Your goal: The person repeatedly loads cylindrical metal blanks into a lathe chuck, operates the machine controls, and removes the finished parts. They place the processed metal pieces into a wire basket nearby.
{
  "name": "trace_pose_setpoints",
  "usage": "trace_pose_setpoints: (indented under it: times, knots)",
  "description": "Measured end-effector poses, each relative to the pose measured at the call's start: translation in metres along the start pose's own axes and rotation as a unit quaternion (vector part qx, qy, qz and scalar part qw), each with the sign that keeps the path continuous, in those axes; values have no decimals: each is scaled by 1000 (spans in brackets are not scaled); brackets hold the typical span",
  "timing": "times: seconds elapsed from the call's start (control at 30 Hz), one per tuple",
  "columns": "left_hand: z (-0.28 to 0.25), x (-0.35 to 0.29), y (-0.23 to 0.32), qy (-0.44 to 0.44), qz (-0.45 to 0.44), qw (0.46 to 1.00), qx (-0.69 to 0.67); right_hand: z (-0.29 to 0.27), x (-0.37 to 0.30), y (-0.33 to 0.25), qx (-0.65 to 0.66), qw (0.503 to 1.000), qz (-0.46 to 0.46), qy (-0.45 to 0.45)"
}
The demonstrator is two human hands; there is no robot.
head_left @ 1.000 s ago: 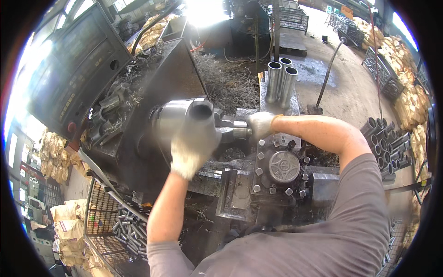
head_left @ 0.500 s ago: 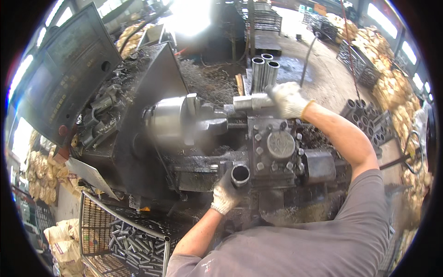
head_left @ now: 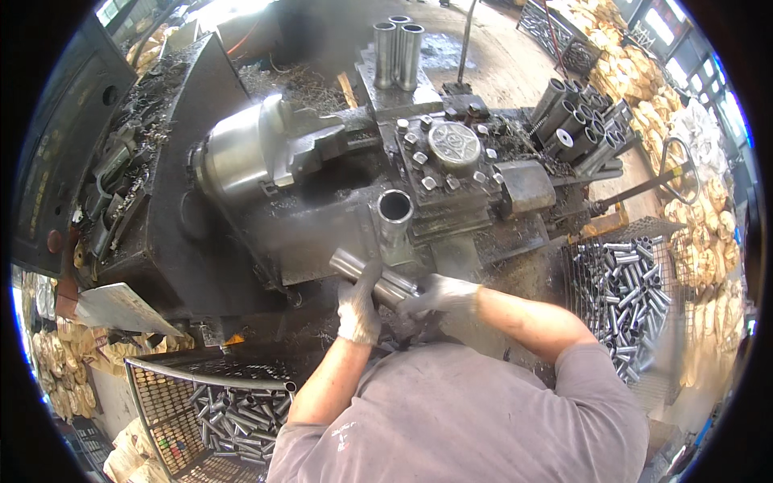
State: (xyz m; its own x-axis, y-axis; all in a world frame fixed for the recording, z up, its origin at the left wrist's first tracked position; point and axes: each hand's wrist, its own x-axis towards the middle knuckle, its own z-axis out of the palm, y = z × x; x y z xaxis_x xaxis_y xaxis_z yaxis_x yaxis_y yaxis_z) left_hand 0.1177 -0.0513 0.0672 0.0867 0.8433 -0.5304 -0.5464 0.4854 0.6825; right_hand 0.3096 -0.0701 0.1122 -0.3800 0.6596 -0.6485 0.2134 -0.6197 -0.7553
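Observation:
Close to my body, over the front of a lathe, a shiny steel tube (head_left: 351, 262) lies slantwise in both hands. My left hand (head_left: 360, 306), in a grey-white work glove, is closed round its middle. The gloved right hand (head_left: 439, 296) grips the tube's right end, partly covering it. Just beyond them a second steel tube (head_left: 394, 221) stands upright on the lathe, its open mouth up and no hand on it. The lathe chuck (head_left: 241, 149) to the left shows its jaws with no tube between them. Right of it is the bolted tool post (head_left: 453, 147).
Three upright tubes (head_left: 396, 60) stand behind the tool post. More tubes (head_left: 576, 121) are stacked at the lathe's right end. Wire baskets of short tubes stand at lower left (head_left: 241, 419) and right (head_left: 632, 298). A lever (head_left: 644, 187) juts out at right.
My right hand has come back from beside the chuck and tool post to my body. My left hand has left the upright tube and now holds the slanted tube. The view has shifted.

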Motion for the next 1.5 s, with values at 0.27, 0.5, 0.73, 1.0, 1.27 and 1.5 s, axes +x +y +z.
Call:
trace_pose_setpoints:
  times: [0.27,0.5,0.73,1.0,1.27,1.5]
  knots:
    - [-35,-12,-10,10,-18,972,-234,-20,28,57,-232,964,-118,46]
    - [-3,-11,27,-19,130,964,229,-88,-17,29,-334,823,-316,332]
    - [54,63,44,10,487,702,520,-101,-41,75,-476,823,-83,299]
    - [-46,55,78,-74,178,974,-122,17,84,29,-563,785,-142,215]
    - [-64,31,64,-122,117,972,-165,-3,32,-62,-128,959,-198,156]
    - [23,2,74,-280,174,931,-157,29,7,-109,-161,969,-126,142]
